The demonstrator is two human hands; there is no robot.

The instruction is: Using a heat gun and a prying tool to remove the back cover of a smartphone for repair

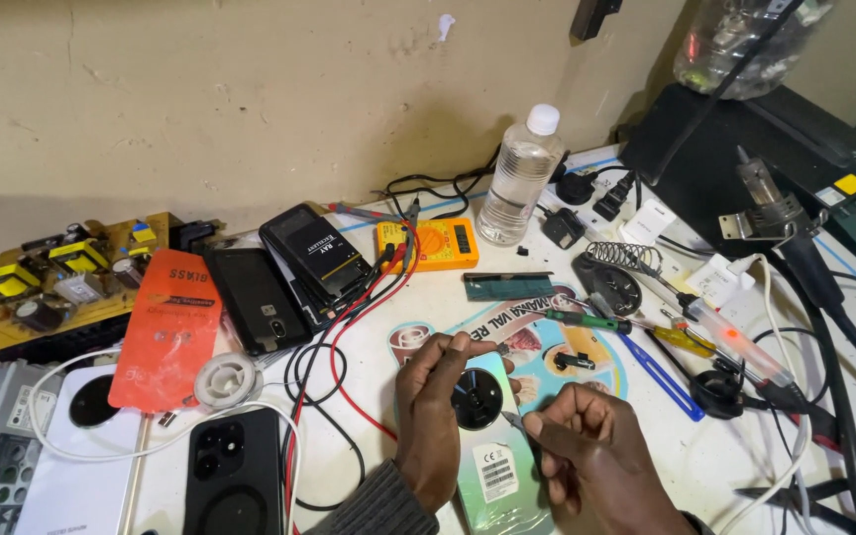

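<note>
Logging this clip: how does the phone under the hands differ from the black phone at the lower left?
The phone under the hands has a shiny greenish back with a white sticker; the black phone is matte and plain. The left hand and right hand touch the first; the second lies untouched. Both lie back up.

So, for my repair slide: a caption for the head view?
Left hand steadies a phone while right hand works a thin tool at its edge.

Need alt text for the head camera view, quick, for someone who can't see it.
Both hands work on a green phone lying back-up on a cluttered bench: left hand steadies it, right hand holds a thin metal tool at its edge. A yellow multimeter sits behind.
</note>
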